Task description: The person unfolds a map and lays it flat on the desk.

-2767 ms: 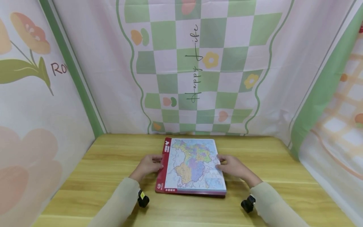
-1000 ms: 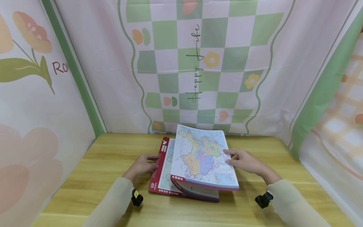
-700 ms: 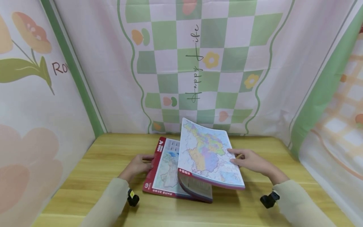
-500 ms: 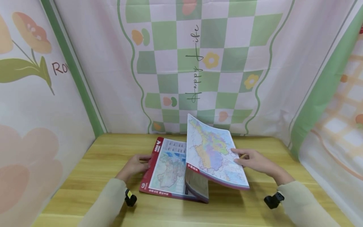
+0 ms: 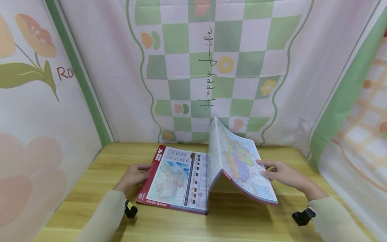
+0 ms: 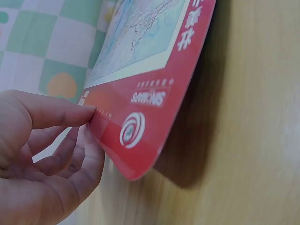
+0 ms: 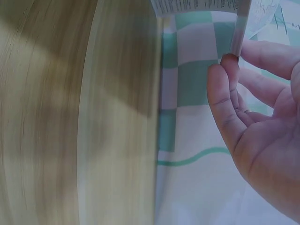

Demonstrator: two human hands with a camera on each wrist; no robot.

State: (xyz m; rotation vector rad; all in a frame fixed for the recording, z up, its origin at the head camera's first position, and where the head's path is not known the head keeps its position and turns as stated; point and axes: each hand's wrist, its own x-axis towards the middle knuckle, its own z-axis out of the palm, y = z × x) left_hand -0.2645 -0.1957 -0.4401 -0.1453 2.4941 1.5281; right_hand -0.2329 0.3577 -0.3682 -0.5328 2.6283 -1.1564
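A folded map [image 5: 173, 183] with a red border lies half opened in the head view. Its left panel shows a pale relief map and rows of small pictures, while the right part, printed with a coloured map, tilts up off the table. My left hand [image 5: 132, 176] pinches the red left edge between thumb and fingers; the left wrist view shows that red border [image 6: 140, 103] bent slightly, its corner above a shadow. With my right hand [image 5: 279, 173] I pinch the raised right edge. In the right wrist view only a strip of the map [image 7: 199, 5] shows.
Under the map is a wooden table [image 5: 99, 181]. A curtain [image 5: 226, 94] with green checks hangs along its back edge, close behind the map's raised fold. More printed cloth [image 5: 33, 141] hangs at the left side. Each wrist wears a small black camera [image 5: 130, 210].
The closed map has been unfolded: my right hand has drawn the upper part rightward and up, while my left hand has moved left with the red edge. The panel with small pictures has come into view.
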